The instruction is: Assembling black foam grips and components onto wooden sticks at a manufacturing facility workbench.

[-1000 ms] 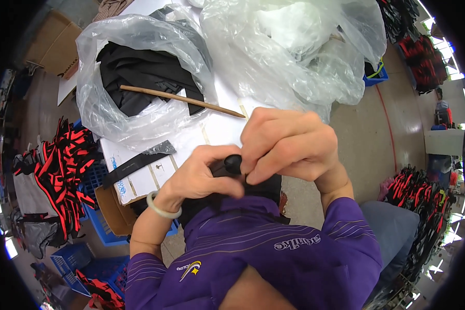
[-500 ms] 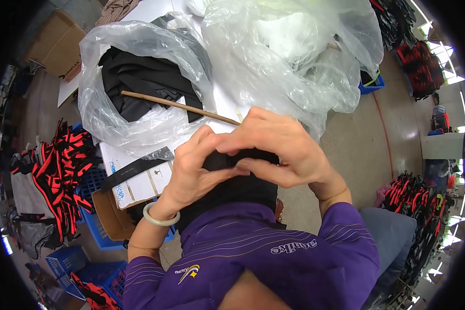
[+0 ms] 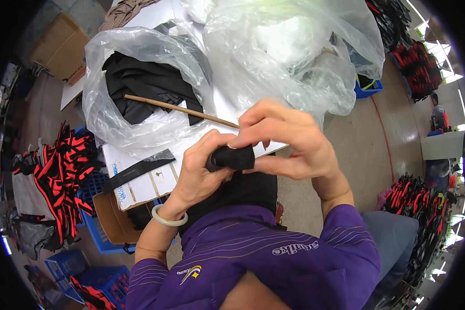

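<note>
Fabric comes first — a small rolled piece of black cloth (image 3: 231, 157) sits between both hands, just above the lap and at the near edge of the white table (image 3: 160, 15). We see the left hand (image 3: 201, 170) wrapped under it, fingers clenched around the roll, while the right hand (image 3: 284, 142) pinches its top end with bent fingers. Behind lies a wooden stick (image 3: 181, 110), resting across a clear plastic bag (image 3: 139, 62) of black cloth.
</note>
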### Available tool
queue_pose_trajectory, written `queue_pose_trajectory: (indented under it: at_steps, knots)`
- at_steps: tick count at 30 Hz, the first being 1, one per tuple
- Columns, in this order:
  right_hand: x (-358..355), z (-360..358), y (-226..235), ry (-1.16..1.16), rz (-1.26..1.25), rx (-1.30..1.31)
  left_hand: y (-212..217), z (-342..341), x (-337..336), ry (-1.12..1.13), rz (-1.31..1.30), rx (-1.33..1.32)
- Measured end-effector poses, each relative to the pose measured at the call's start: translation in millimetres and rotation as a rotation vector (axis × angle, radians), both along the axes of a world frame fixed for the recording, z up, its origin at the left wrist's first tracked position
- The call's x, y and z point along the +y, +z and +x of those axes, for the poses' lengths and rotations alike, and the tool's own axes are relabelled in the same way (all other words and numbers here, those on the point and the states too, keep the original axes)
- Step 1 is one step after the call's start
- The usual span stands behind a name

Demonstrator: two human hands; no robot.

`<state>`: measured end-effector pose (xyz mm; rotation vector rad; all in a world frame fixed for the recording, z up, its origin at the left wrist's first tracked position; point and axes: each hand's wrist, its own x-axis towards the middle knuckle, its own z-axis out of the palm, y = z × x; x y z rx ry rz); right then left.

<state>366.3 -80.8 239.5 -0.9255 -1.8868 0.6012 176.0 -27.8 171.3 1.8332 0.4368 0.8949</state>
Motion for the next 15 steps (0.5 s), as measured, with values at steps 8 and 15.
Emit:
queue_pose_trajectory:
  at_steps: [8,15]
  knots:
    - [22,-20,-21,-0.206,-0.171,0.125,-5,5,-24,-0.134,-0.501,0.127]
    - [60,-21,-41,-0.208,-0.503,0.57,-20,8,-24,-0.369,-0.978,-0.125]
